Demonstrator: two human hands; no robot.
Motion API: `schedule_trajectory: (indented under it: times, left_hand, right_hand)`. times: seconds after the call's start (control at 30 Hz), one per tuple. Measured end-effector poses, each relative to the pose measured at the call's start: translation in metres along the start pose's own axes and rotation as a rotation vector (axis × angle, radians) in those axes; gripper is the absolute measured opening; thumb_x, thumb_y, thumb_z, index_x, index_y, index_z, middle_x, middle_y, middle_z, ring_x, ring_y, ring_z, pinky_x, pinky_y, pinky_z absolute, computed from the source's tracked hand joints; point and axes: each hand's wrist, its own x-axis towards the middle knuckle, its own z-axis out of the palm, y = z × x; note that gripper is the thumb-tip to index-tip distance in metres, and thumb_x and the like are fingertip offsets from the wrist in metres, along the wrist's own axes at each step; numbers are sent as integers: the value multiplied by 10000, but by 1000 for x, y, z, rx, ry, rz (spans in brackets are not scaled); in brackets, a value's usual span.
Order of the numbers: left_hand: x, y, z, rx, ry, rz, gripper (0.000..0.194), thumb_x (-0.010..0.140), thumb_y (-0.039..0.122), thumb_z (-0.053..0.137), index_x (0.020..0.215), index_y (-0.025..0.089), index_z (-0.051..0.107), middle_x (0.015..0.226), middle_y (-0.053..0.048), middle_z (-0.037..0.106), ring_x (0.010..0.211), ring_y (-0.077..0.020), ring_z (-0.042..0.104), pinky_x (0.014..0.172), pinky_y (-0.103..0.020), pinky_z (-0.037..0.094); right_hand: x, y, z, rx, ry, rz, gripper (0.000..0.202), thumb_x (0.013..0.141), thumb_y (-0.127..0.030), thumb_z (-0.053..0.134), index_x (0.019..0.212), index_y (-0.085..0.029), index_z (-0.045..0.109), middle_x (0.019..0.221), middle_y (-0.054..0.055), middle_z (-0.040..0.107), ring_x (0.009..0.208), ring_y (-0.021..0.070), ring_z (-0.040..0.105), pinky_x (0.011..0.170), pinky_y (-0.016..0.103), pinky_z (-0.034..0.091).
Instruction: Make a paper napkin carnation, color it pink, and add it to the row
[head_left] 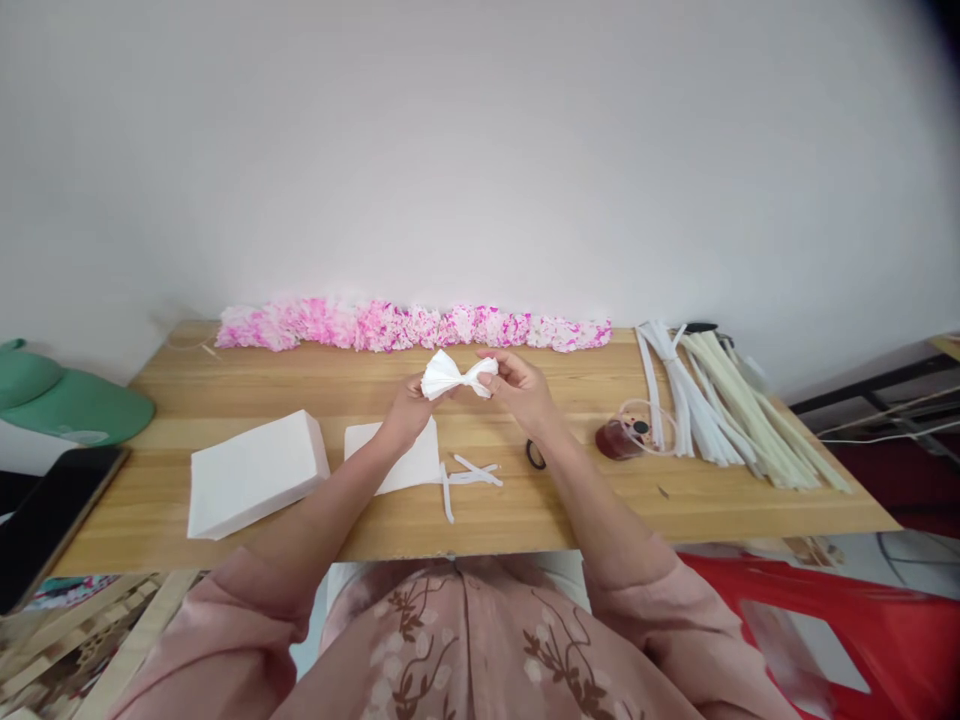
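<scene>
Green cap point(71, 400): off the table's left end, well apart from our hands; no part in the work.
Tissue stack point(255, 470): thick white stack lying flat on the wooden table point(225, 385), left of our left forearm. The top sheets look light; a sweep of the sleeve could scatter them.
Loose sheets point(405, 462): a thinner pile, partly hidden under our left wrist.
Left hand point(409, 405): closed on the left wing of the pleated tissue bow point(457, 376), held in the air above the table's middle.
Tissue bow: fanned at both ends, pinched at the centre. We cannot tell whether a tie sits on the waist. If not, slackening either pinch would likely let the pleats spring open.
Right hand point(521, 390): fingers gripping the bow's right wing. Thin tissue; we judge a hard tug could tear a layer.
White strips point(469, 475): a few lying crossed near the table's front edge, easy to brush off.
Pink paper flowers point(412, 325): a row along the wall, behind our hands.
Red dye cup point(616, 440): just beside our right forearm; an elbow knock could spill and stain the white paper.
White stems point(720, 405): bundle lying far right.
</scene>
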Motion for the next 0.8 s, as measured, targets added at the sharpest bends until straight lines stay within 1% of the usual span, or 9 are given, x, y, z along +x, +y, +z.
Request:
schedule_trajectory:
  times: [0.1,0.2,0.27,0.37,0.47,0.6,0.63,0.7,0.8]
  left_hand:
    - [4,0,-2,-141,-12,-72,316,688,446,785,808,170,689,786,-25,690,754,-156,604,773,-296,486]
    - [7,4,-4,-314,-44,-173,447,757,593,684,876,162,681,834,-43,682,760,-161,611,741,-301,504]
    - [8,8,-5,-315,-83,-203,510,756,641,662,911,156,677,832,-45,674,745,-162,612,721,-302,504]
    - [5,11,-7,-173,-139,-182,475,672,522,800,952,159,675,816,-19,669,731,-141,601,719,-280,479]
    - [2,11,-7,-77,-190,-164,384,616,355,875,877,152,682,745,13,651,687,-105,572,700,-249,441]
    - [1,11,-5,-283,-168,-204,312,621,325,874,755,156,649,711,25,646,644,-101,596,688,-265,460]
    - [1,11,-5,-345,-152,-214,313,614,317,878,747,159,643,719,25,653,646,-102,604,689,-268,470]
    - [2,11,-4,-427,-131,-223,312,604,295,883,744,161,639,732,24,667,655,-103,615,687,-268,483]
    - [1,9,-1,-469,-144,-242,316,601,274,886,762,160,639,751,19,681,666,-104,624,698,-270,497]
  right_hand:
    - [0,5,-4,-29,37,-35,469,715,-453,753,1111,-220,659,846,-2,644,733,127,560,684,267,470]
    - [-1,8,-9,-82,32,-51,460,732,-444,739,1128,-221,664,881,5,653,757,130,573,710,271,467]
    - [-1,10,-11,-125,24,-50,472,742,-448,727,1151,-222,661,912,13,662,775,137,582,723,278,470]
    - [-2,11,-11,-168,9,-43,493,756,-465,710,1181,-223,651,927,21,668,786,146,588,744,292,481]
    - [-2,9,-10,-129,16,-48,584,750,-508,710,1258,-241,604,953,32,668,809,157,597,733,291,498]
    - [-3,4,-11,132,17,-47,772,731,-599,686,1413,-330,445,1222,56,623,920,168,611,691,278,530]
    - [-4,4,-10,192,4,-34,765,720,-601,693,1401,-342,458,1247,49,612,935,166,610,696,277,534]
    - [-6,6,-9,243,-22,5,685,692,-563,736,1308,-325,556,1201,37,634,935,162,608,714,279,533]
    - [-8,12,-2,149,-48,51,468,678,-484,780,1073,-248,691,1034,32,690,858,156,600,733,286,508]
